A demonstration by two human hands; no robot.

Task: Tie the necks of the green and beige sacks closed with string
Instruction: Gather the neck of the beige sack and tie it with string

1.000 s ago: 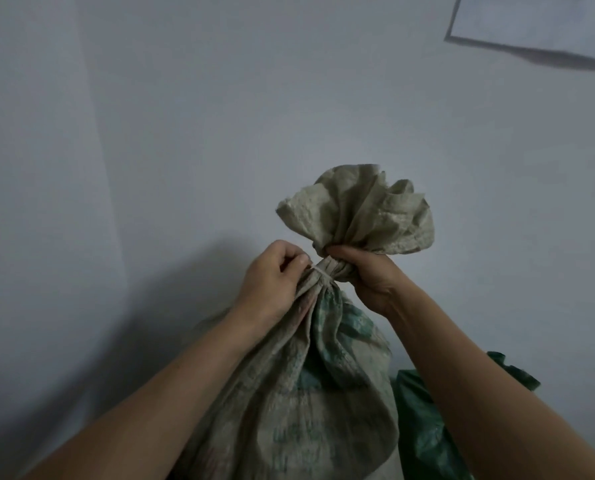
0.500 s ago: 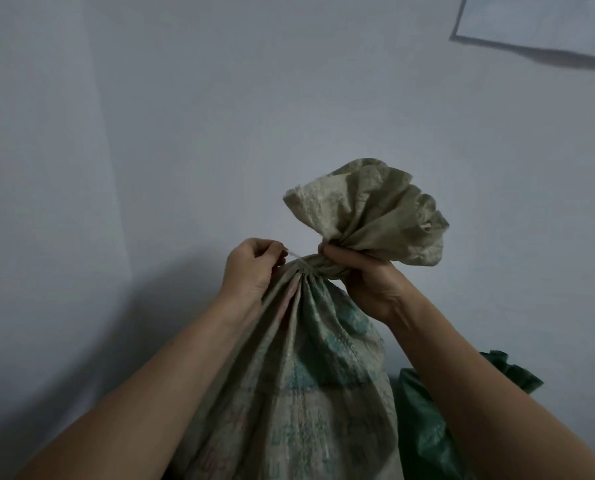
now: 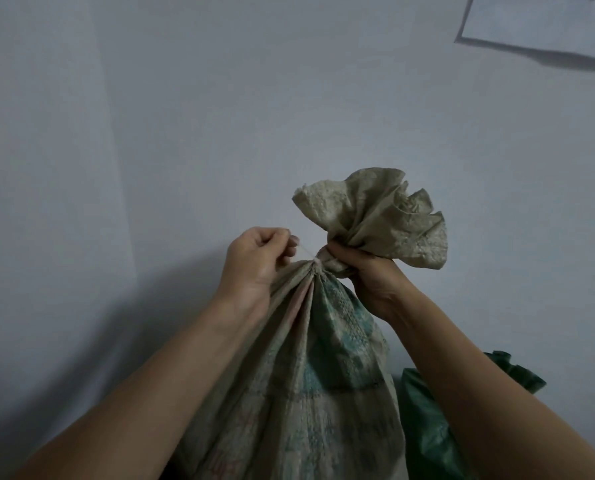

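Beige sack (image 3: 310,382): stands upright in the middle of the view against a pale wall (image 3: 220,116), its faded green print facing the camera; its base is out of frame.
Neck of the beige sack (image 3: 318,265): gathered into tight pleats, with the loose mouth fanned out above and to the right of the cinch.
String (image 3: 306,252): a thin pale strand runs taut from the gathered neck up and left to the left hand; how many turns lie round the neck cannot be told.
Left hand (image 3: 258,258): its grip is closed, thumb and forefinger pinched on the string, knuckles just beside the neck, heel of the hand resting against the sack's shoulder.
Right hand (image 3: 365,271): its grip is wrapped tight round the neck just below the flared mouth, fingers curled under the bunched cloth.
Green sack (image 3: 431,424): low at the right, just beside the beige sack and partly hidden behind the right forearm; a ruffled edge of it shows past the arm; whether its neck is tied cannot be told.
Paper (image 3: 545,22): a white sheet fixed to the wall at the top right corner, well apart from the sacks.
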